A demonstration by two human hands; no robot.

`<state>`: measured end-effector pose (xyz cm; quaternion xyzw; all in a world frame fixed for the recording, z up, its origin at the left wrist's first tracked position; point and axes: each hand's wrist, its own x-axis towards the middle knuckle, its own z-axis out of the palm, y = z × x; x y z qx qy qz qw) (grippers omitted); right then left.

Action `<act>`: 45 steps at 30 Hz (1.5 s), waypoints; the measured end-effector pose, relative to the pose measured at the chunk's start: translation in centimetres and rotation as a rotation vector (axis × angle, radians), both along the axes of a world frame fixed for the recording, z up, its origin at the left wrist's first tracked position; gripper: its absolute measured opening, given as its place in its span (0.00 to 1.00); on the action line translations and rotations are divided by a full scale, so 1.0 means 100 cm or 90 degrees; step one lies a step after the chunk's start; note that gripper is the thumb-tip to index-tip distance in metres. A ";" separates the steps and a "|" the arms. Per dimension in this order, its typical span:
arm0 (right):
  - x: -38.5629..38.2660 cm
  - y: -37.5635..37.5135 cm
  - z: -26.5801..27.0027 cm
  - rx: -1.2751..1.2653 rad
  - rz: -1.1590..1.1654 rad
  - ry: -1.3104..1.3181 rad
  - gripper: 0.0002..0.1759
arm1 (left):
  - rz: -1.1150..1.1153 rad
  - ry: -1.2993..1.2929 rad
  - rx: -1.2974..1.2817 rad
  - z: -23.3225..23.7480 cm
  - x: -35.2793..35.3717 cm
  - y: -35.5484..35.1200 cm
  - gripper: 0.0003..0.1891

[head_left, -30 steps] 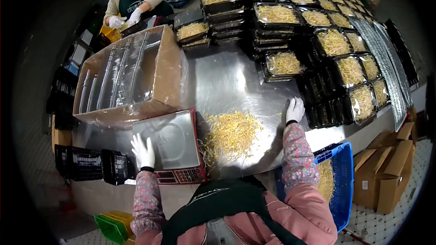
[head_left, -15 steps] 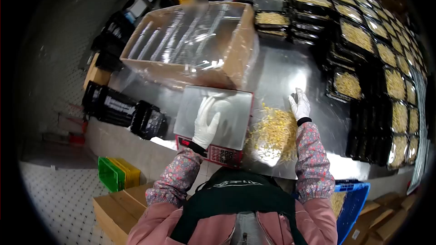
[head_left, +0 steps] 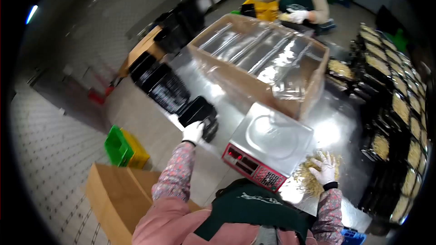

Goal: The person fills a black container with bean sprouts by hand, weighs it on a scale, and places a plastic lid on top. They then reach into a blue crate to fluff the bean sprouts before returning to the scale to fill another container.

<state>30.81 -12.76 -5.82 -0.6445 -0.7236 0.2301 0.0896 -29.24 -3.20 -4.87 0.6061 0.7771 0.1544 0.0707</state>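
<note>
My left hand, in a white glove, is closed on the near edge of a black plastic tray, at the end of a row of nested trays. Its fingertips are partly hidden and blurred. On the right, my gloved right hand lies with fingers spread on a loose pile of bean sprouts. Between my hands stands a scale with a bare metal plate, a red front panel and lit red digits.
Behind the scale is a cardboard box of clear plastic lids in film. Stacked trays of sprouts line the right side. A co-worker with gloved hands stands across the table. Green and yellow crates sit on the floor at left.
My left hand has left the scale plate and moved left to the black trays. My right hand has moved from beside the sprouts onto them. The view has turned and shifted left.
</note>
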 end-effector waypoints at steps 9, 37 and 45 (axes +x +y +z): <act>-0.049 -0.086 -0.007 0.235 -0.419 -0.048 0.30 | -0.022 -0.397 0.346 0.083 0.029 0.056 0.12; -0.023 -0.592 -0.028 -0.050 -1.161 0.015 0.63 | -1.594 -0.045 -0.405 0.020 0.655 -0.317 0.46; 0.060 -0.481 -0.015 -0.206 -0.704 0.056 0.72 | -1.448 0.372 -0.450 -0.056 0.682 -0.365 0.80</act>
